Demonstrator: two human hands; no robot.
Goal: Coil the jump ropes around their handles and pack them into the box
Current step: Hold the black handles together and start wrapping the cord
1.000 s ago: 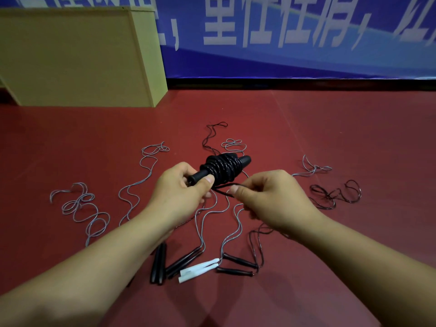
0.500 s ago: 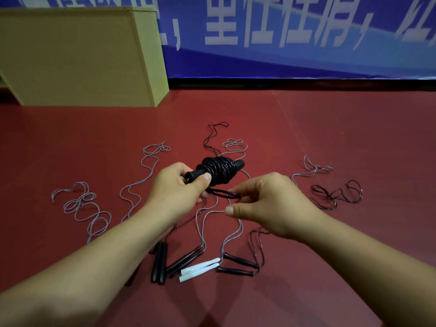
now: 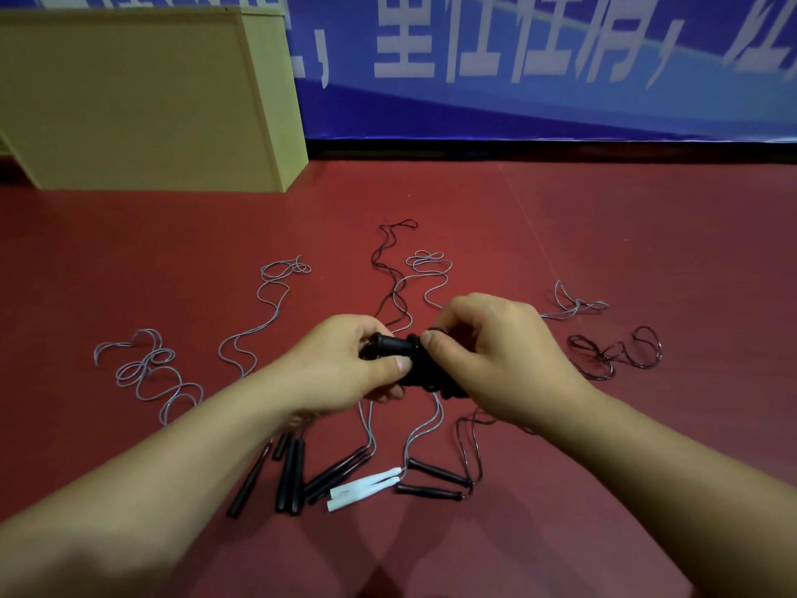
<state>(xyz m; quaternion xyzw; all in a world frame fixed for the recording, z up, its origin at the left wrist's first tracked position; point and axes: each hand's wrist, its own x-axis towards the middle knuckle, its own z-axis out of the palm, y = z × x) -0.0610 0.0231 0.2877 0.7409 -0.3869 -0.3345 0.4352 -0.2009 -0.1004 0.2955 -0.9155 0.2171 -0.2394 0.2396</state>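
I hold a black jump rope bundle [image 3: 403, 353], its cord wound around black handles, above the red floor. My left hand [image 3: 340, 369] grips the handle end. My right hand [image 3: 496, 360] covers the coil's right side, thumb and fingers curled around it, hiding most of the winding. Loose ropes lie on the floor below: black handles [image 3: 290, 476], a white pair [image 3: 366, 489] and another black pair [image 3: 435, 481], with grey cords [image 3: 151, 373] and a black cord [image 3: 612, 351] spread around. A tan box [image 3: 142, 101] stands at the far left.
The red floor [image 3: 647, 235] stretches to a blue banner wall [image 3: 560, 79] at the back. Grey cord loops [image 3: 276, 295] lie between me and the box. More grey cord [image 3: 578, 304] lies at the right.
My right hand has risen from below the coil, where it pinched the loose cord end, and now wraps over the coil. The bundle has tilted and dropped slightly toward me.
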